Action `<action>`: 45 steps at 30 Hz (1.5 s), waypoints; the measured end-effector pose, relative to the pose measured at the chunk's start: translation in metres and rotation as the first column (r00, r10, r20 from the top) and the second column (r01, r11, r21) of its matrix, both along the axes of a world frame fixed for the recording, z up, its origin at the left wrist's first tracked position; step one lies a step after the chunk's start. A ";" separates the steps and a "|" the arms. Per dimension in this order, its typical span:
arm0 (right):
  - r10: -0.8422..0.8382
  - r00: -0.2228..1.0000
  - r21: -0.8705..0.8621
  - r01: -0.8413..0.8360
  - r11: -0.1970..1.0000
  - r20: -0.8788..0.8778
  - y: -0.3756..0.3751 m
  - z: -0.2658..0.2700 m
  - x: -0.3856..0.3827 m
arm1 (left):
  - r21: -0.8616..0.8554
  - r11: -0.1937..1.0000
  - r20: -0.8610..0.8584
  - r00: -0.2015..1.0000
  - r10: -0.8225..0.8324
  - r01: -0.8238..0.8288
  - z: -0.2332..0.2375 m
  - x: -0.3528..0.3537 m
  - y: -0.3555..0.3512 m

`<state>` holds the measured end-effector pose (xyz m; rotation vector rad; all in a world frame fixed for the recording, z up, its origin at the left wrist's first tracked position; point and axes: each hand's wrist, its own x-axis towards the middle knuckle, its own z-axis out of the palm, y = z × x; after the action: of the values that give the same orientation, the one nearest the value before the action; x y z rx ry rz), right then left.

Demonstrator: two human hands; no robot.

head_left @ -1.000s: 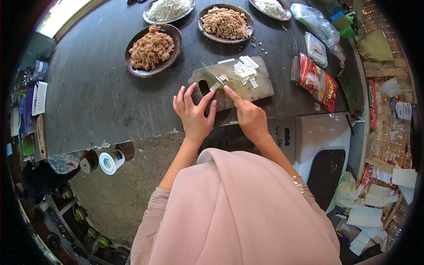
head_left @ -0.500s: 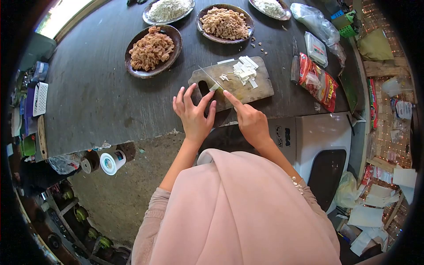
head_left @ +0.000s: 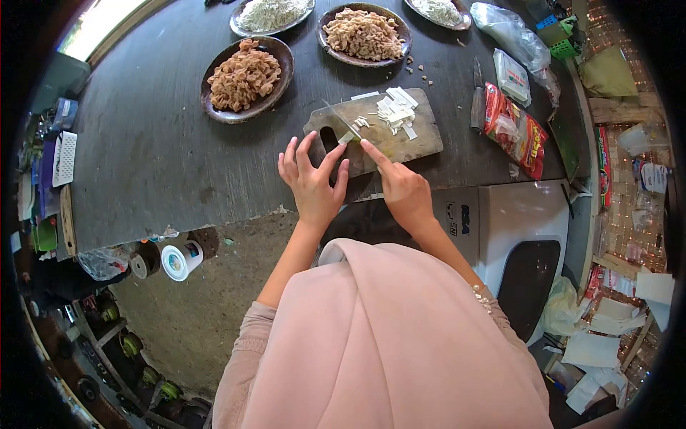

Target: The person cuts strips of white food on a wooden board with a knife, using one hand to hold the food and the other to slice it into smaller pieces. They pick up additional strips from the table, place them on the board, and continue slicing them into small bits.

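Note:
My right hand (head_left: 407, 194) is closed on a knife (head_left: 341, 119), its index finger stretched along the blade; the handle is hidden in the palm. The thin blade points up and left over a wooden cutting board (head_left: 421, 143). My left hand (head_left: 314, 187) has its fingers spread, with the fingertips at a small pale piece (head_left: 346, 137) beside the blade, near the board's handle slot. Small cut bits (head_left: 361, 121) lie just right of the blade. A pile of white strips (head_left: 396, 107) rests on the board's right half.
Behind the board stand plates of brown pieces (head_left: 245, 75), tan pieces (head_left: 363, 34), and white shreds (head_left: 274, 13). To the right lie another knife (head_left: 477, 100), a red packet (head_left: 516, 132) and a clear plastic bag (head_left: 511, 36). A white bucket (head_left: 181, 261) stands below the table edge.
The knife blade has shifted slightly, and the small bits now lie a little closer to it. Both hands stay in nearly the same place.

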<state>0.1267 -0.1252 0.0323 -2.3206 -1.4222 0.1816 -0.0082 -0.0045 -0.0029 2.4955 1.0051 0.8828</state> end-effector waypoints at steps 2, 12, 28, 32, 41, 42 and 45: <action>0.006 1.000 0.011 -0.006 1.000 -0.013 -0.002 0.004 0.000 | 0.006 1.000 0.002 1.000 0.001 -0.001 0.001 0.001 0.002; 0.017 0.999 0.019 -0.016 1.000 -0.034 -0.001 0.005 0.000 | 0.005 1.000 0.007 1.000 -0.011 0.011 0.001 0.001 0.002; 0.039 0.999 -0.016 -0.038 0.999 0.007 0.000 0.002 -0.002 | 0.003 1.000 0.005 1.000 -0.011 0.011 0.002 0.000 0.001; 0.033 0.999 0.022 -0.033 0.999 -0.013 0.000 0.004 -0.002 | 0.003 1.000 0.012 1.000 -0.009 0.009 0.002 0.000 0.003; 0.028 0.999 0.029 -0.028 0.999 -0.024 0.000 0.004 0.000 | 0.006 1.000 0.008 1.000 -0.015 0.015 0.002 0.001 0.002; 0.039 0.999 0.019 -0.039 0.999 -0.012 0.000 0.004 0.000 | -0.007 1.000 0.009 1.000 -0.014 0.014 0.003 0.001 0.001; 0.056 0.998 -0.012 -0.056 0.998 -0.027 -0.004 0.007 -0.003 | -0.023 1.000 0.008 1.000 -0.010 0.010 0.004 0.001 0.001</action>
<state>0.1237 -0.1296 0.0388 -2.2811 -1.4782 0.2382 -0.0075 -0.0037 0.0007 2.4738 0.9937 0.8729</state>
